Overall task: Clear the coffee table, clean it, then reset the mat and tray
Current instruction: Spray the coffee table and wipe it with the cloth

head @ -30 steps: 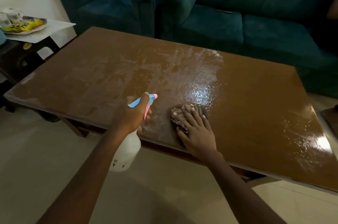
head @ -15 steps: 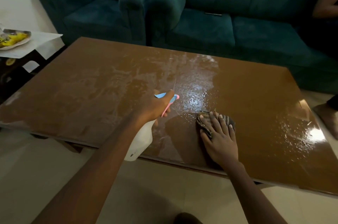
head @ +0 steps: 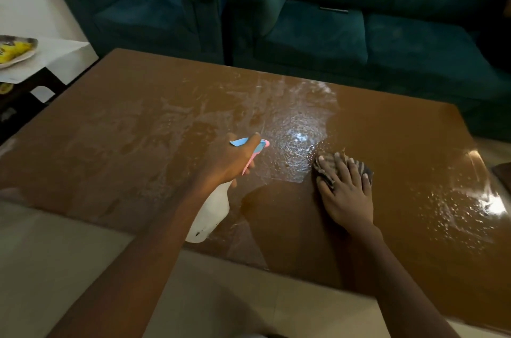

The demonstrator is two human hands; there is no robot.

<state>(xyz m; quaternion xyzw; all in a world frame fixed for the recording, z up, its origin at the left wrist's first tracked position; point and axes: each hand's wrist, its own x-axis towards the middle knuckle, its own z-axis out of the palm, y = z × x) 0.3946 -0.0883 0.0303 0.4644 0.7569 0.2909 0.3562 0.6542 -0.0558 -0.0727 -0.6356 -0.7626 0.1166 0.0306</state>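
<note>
Your right hand lies flat with straight fingers spread over the striped cloth, pressing it onto the table rather than gripping it; that flat palm suits wiping, so put your weight through the heel of the hand and let the cloth lead. Your left hand is wrapped round the neck of the spray bottle, a finger near the pink trigger, with the nozzle aimed at the glossy wet patch just left of the cloth. That patch looks wet enough, so judge whether another squirt is needed before you pull the trigger. Draw the cloth through the wet area in long overlapping passes and work from the far edge by the sofa back toward yourself, so you do not drag moisture over ground you have dried. The left half of the table shows dull streaks and smears, and a scatter of droplets glints near the right corner; both will likely need their own passes, and the cloth may want refolding to a drier face. The tray sits well apart on the side table at the far left, on a white sheet that may be the mat; leave both there until the top is dry.
</note>
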